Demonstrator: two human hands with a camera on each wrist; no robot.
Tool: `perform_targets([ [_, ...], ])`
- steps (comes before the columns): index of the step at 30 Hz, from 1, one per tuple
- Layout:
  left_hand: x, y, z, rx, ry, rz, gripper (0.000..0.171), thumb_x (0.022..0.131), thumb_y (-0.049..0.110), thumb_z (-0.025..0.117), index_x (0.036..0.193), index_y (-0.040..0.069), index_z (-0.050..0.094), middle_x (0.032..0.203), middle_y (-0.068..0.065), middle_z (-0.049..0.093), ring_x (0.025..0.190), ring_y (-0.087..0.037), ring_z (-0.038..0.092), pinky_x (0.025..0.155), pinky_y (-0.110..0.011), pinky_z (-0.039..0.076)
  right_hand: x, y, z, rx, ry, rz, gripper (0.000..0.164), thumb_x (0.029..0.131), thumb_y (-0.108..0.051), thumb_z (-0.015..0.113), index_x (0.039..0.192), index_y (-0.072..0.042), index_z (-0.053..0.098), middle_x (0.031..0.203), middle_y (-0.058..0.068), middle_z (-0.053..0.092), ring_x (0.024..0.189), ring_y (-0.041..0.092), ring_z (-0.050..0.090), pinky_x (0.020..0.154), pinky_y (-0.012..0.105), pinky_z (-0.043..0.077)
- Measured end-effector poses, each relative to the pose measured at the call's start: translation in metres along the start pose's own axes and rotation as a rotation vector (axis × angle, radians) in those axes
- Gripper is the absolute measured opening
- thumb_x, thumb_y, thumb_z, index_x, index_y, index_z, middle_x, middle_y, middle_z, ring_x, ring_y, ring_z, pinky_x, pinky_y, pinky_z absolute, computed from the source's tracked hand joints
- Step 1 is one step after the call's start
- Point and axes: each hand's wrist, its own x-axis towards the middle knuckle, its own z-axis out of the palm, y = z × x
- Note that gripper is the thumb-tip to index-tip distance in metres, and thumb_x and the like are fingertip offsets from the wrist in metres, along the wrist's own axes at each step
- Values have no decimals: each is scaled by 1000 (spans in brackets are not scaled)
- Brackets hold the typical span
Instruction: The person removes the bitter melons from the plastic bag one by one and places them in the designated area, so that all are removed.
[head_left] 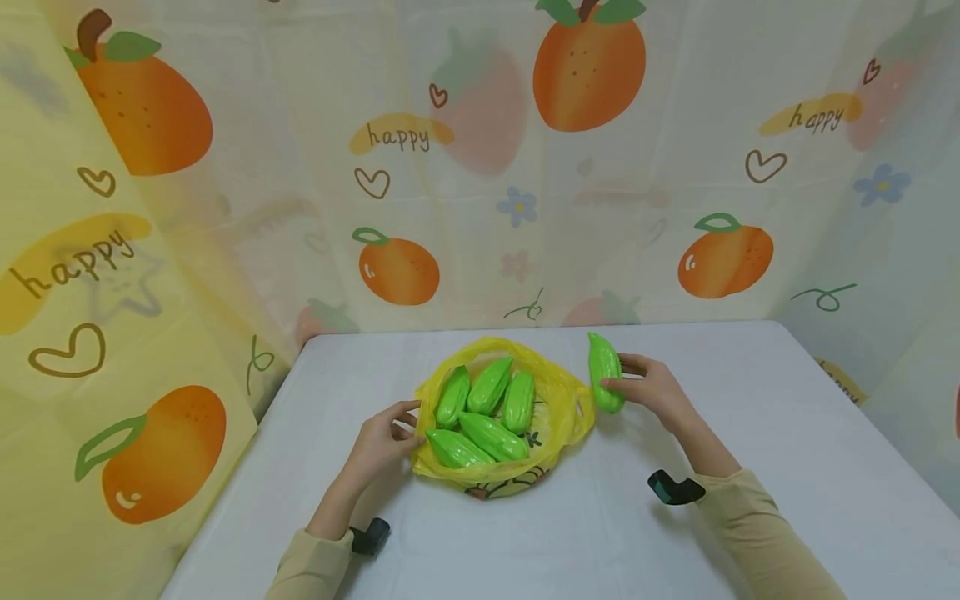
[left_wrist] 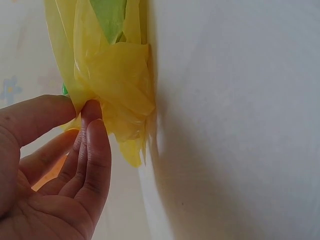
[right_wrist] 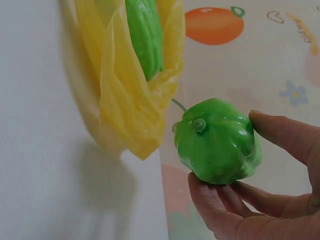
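Observation:
A yellow plastic bag [head_left: 558,425] lies spread wide at its mouth, with several glossy green bitter melons [head_left: 491,387] inside. At its left edge, my left hand [head_left: 384,442] pinches the thin plastic between thumb and fingers; the left wrist view shows the gathered yellow film [left_wrist: 120,90] at the fingertips. My right hand [head_left: 654,390] grips another bitter melon [head_left: 604,375] just off the bag's right side, its tapered tip pointing up. In the right wrist view the stem end of this melon [right_wrist: 215,145] faces the camera, with thumb and fingers on opposite sides.
A white-covered table [head_left: 480,558] supports the bag. Behind it hangs a fruit-printed cloth [head_left: 465,208], continuing down the left and right sides. Dark wrist-camera mounts [head_left: 675,487] stick out from both sleeves, low over the table.

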Motion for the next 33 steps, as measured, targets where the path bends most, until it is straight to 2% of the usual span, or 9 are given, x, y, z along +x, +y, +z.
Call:
perform_targets([
  [6, 0, 0, 0, 5, 3, -1, 54, 77, 5, 75, 127, 11, 58, 101, -7, 65, 76, -12, 64, 64, -25, 53, 1, 2, -5, -23, 5, 7, 77, 86, -32, 68, 144, 5, 33, 145, 26, 38, 133, 41, 36, 101, 48, 44],
  [19, -1, 0, 0, 1, -5, -11, 55, 77, 7, 75, 128, 13, 58, 101, -6, 65, 76, -12, 63, 65, -25, 54, 8, 10, -15, -15, -13, 81, 77, 88, -32, 66, 144, 7, 30, 147, 28, 34, 125, 41, 45, 97, 43, 48],
  [25, -2, 0, -1, -3, -5, -13, 55, 77, 7, 75, 128, 13, 58, 101, -6, 64, 76, -13, 63, 64, -25, 54, 12, 15, -19, -25, -25, 112, 78, 88, -33, 66, 144, 6, 29, 147, 27, 33, 127, 40, 43, 98, 44, 47],
  [33, -1, -1, 0, -3, -1, -7, 54, 77, 6, 75, 128, 12, 58, 101, -6, 64, 76, -12, 63, 64, -24, 54, 18, 23, -23, -21, -11, 106, 75, 88, -30, 66, 143, 8, 31, 146, 27, 35, 127, 39, 44, 97, 43, 48],
])
